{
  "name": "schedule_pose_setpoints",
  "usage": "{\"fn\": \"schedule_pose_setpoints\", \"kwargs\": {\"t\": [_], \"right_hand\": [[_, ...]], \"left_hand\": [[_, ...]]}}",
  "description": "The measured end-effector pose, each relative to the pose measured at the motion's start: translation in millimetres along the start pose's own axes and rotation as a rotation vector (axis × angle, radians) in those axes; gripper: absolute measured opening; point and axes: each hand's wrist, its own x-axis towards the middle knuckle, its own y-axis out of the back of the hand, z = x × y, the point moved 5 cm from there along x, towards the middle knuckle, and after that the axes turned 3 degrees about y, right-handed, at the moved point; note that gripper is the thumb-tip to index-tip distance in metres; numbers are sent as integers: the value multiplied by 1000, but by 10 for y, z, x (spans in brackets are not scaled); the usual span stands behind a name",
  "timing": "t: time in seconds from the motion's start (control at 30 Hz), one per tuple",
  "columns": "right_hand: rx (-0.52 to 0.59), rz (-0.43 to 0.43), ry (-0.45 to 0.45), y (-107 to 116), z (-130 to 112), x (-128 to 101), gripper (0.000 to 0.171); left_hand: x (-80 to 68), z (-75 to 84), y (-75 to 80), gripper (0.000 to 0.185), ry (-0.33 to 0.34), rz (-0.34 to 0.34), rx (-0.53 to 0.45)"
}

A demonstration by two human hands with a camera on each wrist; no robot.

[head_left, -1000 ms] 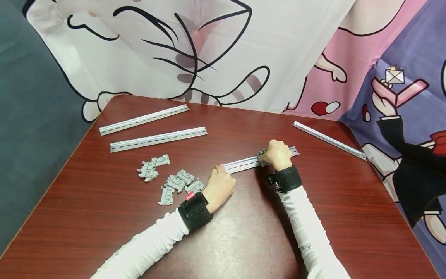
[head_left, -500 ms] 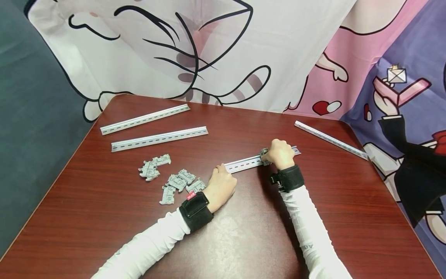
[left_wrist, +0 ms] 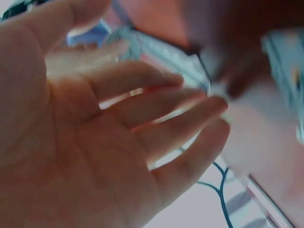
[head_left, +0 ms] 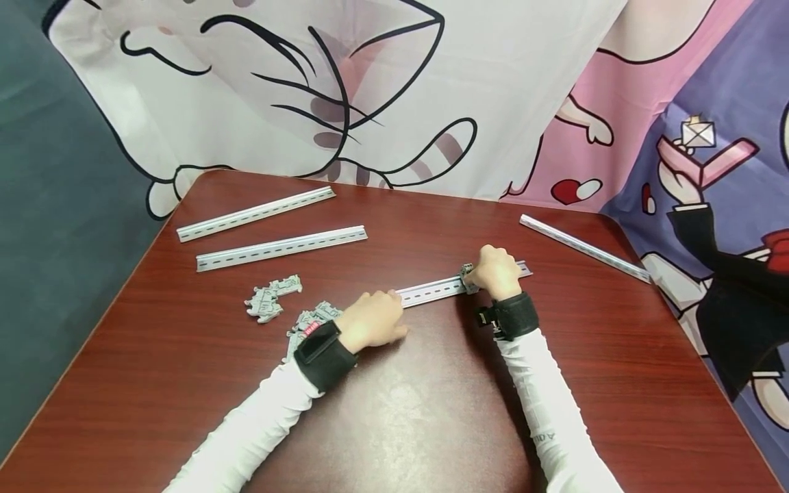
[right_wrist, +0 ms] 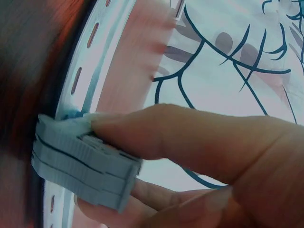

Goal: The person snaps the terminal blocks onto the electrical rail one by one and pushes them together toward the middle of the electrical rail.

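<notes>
Fingers (right_wrist: 156, 130) of the right hand (head_left: 493, 272) are curling round a small stack of grey terminal blocks (right_wrist: 80, 161), thumb below and forefinger on top, pinching them against the slotted metal rail (head_left: 431, 289). In the head view the knuckles are hiding nearly all of the blocks — only a grey corner is peeking out on the side of the fingers toward the other hand. How the blocks are sitting on the rail is hard to tell in the wrist view, since the rail is smearing into blur beyond the fingertips.

Across from them, the left hand (head_left: 370, 322) is lying at the rail's near end with its fingers (left_wrist: 156, 107) straight and slightly spread, holding nothing; whether the fingertips are touching the rail is unclear, as that wrist view is badly blurred.

Behind the left wrist, loose grey blocks (head_left: 271, 298) are lying scattered on the red-brown table (head_left: 154, 383), some covered by the black wrist strap (head_left: 322, 350). Farther out, two more rails (head_left: 280, 245) are lying side by side — and another rail (head_left: 582, 248) is lying well beyond the right hand.
</notes>
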Motion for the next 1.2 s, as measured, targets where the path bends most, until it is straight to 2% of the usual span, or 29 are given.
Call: {"fn": "schedule_pose_setpoints", "kwargs": {"t": [0.1,0.33,0.5,0.77,0.93,1.2], "right_hand": [[10,6,12,-8,15,31,42],[20,-1,43,-20,13,143,30],[29,-5,62,-6,9,295,29],[55,-24,3,62,84,539,30],[85,-30,-8,42,76,678,36],[118,-19,-34,56,29,909,46]], "left_hand": [[-11,-128,101,30,19,-2,-59],[-110,-328,164,35,52,-40,-94],[-221,-399,166,31,45,-30,-87],[-404,-480,249,24,19,-26,-93],[-489,-517,212,22,4,-38,-141],[-597,-554,195,50,14,-61,-182]]}}
